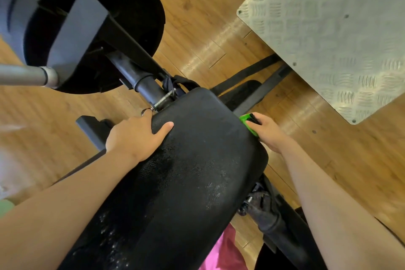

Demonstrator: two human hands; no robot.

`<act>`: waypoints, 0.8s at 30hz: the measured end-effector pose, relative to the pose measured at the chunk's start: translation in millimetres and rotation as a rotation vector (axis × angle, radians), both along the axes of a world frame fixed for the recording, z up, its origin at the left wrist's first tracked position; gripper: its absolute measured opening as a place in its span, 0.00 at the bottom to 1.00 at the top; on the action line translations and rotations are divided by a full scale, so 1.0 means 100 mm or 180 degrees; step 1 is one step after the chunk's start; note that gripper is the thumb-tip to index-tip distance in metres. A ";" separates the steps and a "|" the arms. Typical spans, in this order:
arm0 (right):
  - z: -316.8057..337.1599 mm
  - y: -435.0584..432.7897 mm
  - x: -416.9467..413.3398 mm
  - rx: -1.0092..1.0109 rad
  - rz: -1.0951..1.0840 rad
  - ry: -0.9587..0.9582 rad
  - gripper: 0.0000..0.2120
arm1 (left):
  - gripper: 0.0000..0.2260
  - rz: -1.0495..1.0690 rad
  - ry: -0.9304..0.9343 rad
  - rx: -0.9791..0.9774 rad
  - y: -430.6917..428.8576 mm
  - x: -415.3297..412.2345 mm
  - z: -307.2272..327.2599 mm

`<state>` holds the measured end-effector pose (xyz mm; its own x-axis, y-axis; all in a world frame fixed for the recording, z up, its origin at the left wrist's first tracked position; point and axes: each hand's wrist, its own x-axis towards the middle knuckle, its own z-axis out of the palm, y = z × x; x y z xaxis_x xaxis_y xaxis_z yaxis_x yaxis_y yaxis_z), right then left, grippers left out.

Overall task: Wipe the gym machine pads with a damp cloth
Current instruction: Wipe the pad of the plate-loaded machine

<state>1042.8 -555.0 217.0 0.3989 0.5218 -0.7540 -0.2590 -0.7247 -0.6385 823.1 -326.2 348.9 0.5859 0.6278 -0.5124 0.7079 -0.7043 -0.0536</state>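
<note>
The pad glistens on top, likely wiped; the left hand clasps one edge, the right hand curls its fingers round the green cloth at the other side, probably unfinished

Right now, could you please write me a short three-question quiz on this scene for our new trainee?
1. True or false: the left hand grips the left edge of the black pad, thumb on top.
2. Where is the green cloth? A) at the pad's right edge, in the right hand; B) loose on the pad's middle; C) on the floor.
3. Short answer: what on the pad's surface suggests moisture?
Key: 1 true; 2 A; 3 glistening droplets and wet patches.
</note>
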 end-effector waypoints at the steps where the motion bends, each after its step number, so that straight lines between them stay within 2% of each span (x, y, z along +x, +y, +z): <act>1: 0.01 0.10 0.01 0.0000 0.0006 -0.0073 0.11 | 0.35 -0.0026 0.0008 0.0010 0.00 0.00 0.00; 9: 0.15 1.00 0.05 0.0268 0.0168 -0.0333 0.11 | 0.34 -0.0058 -0.0035 0.0048 0.01 -0.01 -0.04; 18: -0.10 0.49 0.09 -0.0022 0.0009 0.0078 0.24 | 0.34 -0.0089 -0.0035 0.0048 0.02 -0.03 -0.05; 21: -0.03 0.69 0.07 0.0020 0.0035 -0.0012 0.14 | 0.34 -0.0090 -0.0039 0.0076 0.02 -0.04 -0.07; 24: 0.05 1.11 0.03 0.0188 -0.0032 -0.0117 0.13 | 0.34 -0.0086 -0.0054 0.0086 0.02 -0.04 -0.08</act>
